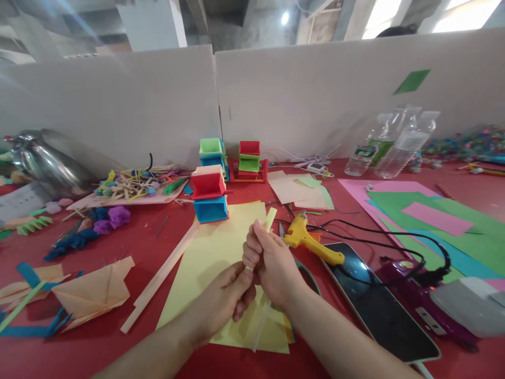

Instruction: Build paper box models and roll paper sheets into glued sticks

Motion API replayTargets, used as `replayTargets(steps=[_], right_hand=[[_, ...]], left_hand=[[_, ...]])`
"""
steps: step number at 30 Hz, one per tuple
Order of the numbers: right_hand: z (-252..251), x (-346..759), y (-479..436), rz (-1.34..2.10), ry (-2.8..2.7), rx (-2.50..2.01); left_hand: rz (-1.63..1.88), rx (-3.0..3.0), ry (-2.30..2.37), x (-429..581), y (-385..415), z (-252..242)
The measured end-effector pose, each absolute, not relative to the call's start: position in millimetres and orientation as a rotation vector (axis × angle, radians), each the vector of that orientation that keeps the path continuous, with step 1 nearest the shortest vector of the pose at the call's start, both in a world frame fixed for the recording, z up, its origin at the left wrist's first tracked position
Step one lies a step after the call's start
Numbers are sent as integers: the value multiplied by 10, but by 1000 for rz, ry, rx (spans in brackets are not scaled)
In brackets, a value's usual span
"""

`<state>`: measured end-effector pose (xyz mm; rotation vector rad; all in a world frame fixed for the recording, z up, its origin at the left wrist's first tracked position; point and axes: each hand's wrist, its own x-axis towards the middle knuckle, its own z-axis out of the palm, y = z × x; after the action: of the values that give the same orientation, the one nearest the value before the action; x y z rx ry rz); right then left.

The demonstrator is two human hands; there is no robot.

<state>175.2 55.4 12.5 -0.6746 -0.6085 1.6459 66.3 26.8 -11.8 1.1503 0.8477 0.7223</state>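
Observation:
A narrow pale yellow strip of paper (271, 219), perhaps folded or rolled, pokes up from the fist of my right hand (272, 263). My left hand (231, 292) pinches its lower part, and the fingers of both hands meet there. Most of the strip is hidden by the fingers. Beneath the hands lie pale yellow paper sheets (209, 258), and a whitish translucent stick (261, 326) shows below my right hand. Close to the right hand rests a yellow glue gun (311, 239). Dark scissors handles (310, 276) are partly hidden behind my right wrist.
Folded paper boxes (211, 208) stack behind the sheets, near a red stand (249, 163). At right are a phone (379, 300), a purple power strip (410, 295), black cables, coloured paper (434, 210) and bottles (406, 142). A metal jug (59, 163) and paper pieces (94, 292) occupy the left.

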Motion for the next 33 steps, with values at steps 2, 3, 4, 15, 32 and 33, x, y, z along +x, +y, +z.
replayTargets(steps=[2, 3, 4, 15, 32, 33], right_hand=[[140, 1763, 568, 1645, -568, -615], [148, 1774, 581, 1642, -559, -604], [157, 1789, 597, 1634, -551, -597], [236, 1846, 602, 1640, -525, -516], [320, 1892, 564, 1656, -593, -442], [326, 1900, 565, 1655, -598, -429]], left_hand=[[729, 1165, 858, 678, 258, -124], [720, 1160, 857, 679, 251, -125], [707, 1150, 854, 677, 244, -123], [345, 737, 599, 600, 266, -35], [272, 824, 351, 604, 230, -56], [315, 862, 390, 621, 218, -72]])
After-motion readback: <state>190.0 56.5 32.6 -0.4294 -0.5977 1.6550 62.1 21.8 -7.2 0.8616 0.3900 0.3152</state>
